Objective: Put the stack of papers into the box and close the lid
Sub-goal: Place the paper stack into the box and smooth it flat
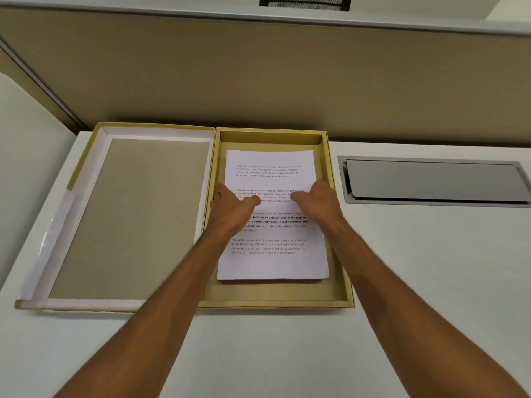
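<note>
- The stack of papers (273,254) lay flat inside the box (342,254), with its long axis running away from the person.
- The left hand (232,206) and right hand (317,201) pinched its two long edges, with the thumbs on the top sheet and the fingers curled down over the sides.
- The lid (132,219) lay open on the table (431,268), touching the box's left wall. The left hand was nearer, so it would likely swing the lid rightward.

Even soft light — wide-angle edge distortion
</note>
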`<state>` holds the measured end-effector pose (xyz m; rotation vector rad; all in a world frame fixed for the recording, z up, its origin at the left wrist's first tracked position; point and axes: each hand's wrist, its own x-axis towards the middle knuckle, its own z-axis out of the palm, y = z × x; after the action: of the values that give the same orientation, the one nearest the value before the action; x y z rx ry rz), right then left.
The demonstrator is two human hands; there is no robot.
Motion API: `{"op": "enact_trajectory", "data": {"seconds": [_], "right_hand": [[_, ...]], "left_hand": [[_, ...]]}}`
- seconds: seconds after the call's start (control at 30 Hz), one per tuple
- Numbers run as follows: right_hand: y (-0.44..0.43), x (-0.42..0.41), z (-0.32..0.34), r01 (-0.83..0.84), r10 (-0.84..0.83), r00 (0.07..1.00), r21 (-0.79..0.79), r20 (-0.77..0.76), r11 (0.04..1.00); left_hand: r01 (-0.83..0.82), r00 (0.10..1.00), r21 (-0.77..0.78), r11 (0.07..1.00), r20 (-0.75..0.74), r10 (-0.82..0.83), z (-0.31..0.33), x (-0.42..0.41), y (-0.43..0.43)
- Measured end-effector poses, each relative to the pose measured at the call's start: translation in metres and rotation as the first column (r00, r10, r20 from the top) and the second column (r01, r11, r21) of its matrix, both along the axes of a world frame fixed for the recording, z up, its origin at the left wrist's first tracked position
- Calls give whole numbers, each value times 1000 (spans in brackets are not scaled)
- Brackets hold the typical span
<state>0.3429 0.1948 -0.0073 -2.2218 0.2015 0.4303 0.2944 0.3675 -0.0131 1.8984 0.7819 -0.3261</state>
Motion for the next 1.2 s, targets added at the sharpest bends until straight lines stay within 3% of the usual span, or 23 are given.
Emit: {"op": "enact_trajectory", "data": {"seconds": [0.1,0.47,0.73,1.2], "right_hand": [[0,0,3,42,-42,999,35,-18,998],[-24,-39,4,-92,95,994,-55,52,994],[-31,-88,-3,-14,12,995,-23,-94,1000],[-29,-91,2,8,-5,992,20,-126,1000]], "left_hand": [[-18,1000,-15,1000,-2,18,-4,-1,4],[121,992,13,993,-37,-121,15,-39,3],[28,997,14,1000,-74,-27,9,-79,-10],[39,995,-51,998,-89,-44,19,-76,-9]]}}
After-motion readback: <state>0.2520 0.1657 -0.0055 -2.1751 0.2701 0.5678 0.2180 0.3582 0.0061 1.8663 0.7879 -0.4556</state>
